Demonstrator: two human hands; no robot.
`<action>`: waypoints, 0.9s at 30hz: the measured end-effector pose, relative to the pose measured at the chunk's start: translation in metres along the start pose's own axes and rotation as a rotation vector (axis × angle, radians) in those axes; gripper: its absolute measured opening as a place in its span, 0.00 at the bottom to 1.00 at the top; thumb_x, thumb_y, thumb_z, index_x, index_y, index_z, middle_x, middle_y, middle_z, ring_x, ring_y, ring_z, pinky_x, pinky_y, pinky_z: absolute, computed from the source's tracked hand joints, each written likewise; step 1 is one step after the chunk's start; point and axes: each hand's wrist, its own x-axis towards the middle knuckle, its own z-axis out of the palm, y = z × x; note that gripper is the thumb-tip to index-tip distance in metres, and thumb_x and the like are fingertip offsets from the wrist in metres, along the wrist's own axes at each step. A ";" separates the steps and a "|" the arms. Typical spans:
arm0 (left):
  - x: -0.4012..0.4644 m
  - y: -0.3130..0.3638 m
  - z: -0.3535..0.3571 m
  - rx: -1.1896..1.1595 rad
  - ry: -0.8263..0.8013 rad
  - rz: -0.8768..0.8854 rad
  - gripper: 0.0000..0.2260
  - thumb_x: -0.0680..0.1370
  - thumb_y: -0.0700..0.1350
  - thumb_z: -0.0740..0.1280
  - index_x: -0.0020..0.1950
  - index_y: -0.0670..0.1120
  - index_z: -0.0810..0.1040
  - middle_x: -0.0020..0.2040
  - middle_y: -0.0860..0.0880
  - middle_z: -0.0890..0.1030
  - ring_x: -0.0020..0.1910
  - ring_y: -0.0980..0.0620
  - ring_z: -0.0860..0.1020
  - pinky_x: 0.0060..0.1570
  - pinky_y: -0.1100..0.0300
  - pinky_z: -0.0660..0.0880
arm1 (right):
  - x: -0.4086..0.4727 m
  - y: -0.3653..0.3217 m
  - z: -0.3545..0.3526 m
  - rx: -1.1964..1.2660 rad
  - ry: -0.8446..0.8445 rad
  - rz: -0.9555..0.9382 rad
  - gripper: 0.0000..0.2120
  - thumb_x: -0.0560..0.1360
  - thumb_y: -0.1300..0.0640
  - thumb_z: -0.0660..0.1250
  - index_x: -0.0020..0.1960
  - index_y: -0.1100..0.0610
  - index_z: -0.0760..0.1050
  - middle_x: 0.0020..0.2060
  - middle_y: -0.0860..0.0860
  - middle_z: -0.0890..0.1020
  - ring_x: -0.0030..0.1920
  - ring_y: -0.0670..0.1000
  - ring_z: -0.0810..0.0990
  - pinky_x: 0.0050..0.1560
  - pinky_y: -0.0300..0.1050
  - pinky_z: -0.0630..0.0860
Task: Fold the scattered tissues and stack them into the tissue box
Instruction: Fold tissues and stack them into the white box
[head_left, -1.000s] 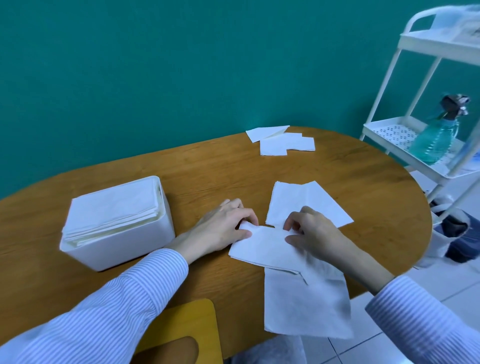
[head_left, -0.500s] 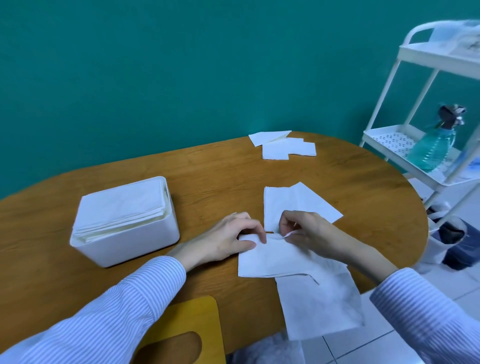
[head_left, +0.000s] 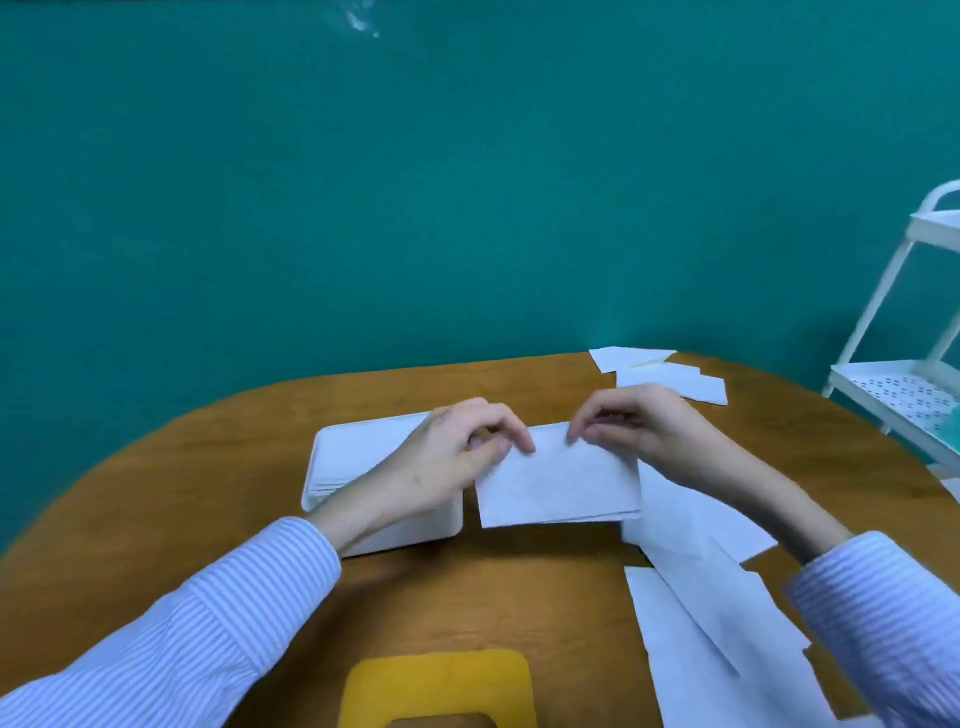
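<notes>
A folded white tissue (head_left: 558, 483) hangs in the air above the wooden table (head_left: 208, 467), held by its top edge. My left hand (head_left: 447, 462) pinches the top left corner and my right hand (head_left: 639, 426) pinches the top right corner. The white tissue box (head_left: 395, 530) stands just left of the tissue, partly behind my left hand, with a stack of folded tissues (head_left: 353, 457) inside. Unfolded tissues (head_left: 717, 613) lie on the table at the right, under my right forearm. More tissues (head_left: 660, 374) lie at the table's far edge.
A yellow chair back (head_left: 441, 686) shows at the bottom middle. A white wire cart (head_left: 904, 389) stands to the right of the table. A teal wall rises behind the table.
Both hands have lifted the folded tissue off the table and carried it left toward the box. The camera has tilted up and turned left.
</notes>
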 end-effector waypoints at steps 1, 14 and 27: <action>-0.006 -0.001 -0.014 0.024 0.059 -0.006 0.12 0.81 0.41 0.64 0.50 0.57 0.82 0.44 0.53 0.77 0.41 0.56 0.74 0.41 0.65 0.67 | 0.012 -0.010 0.005 0.018 0.003 -0.038 0.11 0.78 0.61 0.68 0.43 0.47 0.83 0.39 0.44 0.83 0.43 0.48 0.79 0.43 0.46 0.74; -0.046 -0.086 -0.085 0.141 0.379 -0.291 0.11 0.81 0.37 0.65 0.51 0.50 0.85 0.46 0.59 0.79 0.45 0.75 0.73 0.43 0.80 0.65 | 0.129 -0.047 0.115 -0.009 -0.051 -0.048 0.14 0.80 0.64 0.62 0.45 0.50 0.84 0.30 0.41 0.77 0.30 0.40 0.71 0.32 0.32 0.65; -0.046 -0.129 -0.073 0.316 0.364 -0.273 0.10 0.83 0.43 0.63 0.57 0.55 0.82 0.58 0.54 0.77 0.58 0.54 0.73 0.58 0.58 0.68 | 0.137 -0.021 0.153 -0.259 0.021 -0.013 0.10 0.80 0.52 0.64 0.58 0.43 0.80 0.56 0.46 0.78 0.59 0.50 0.73 0.60 0.47 0.68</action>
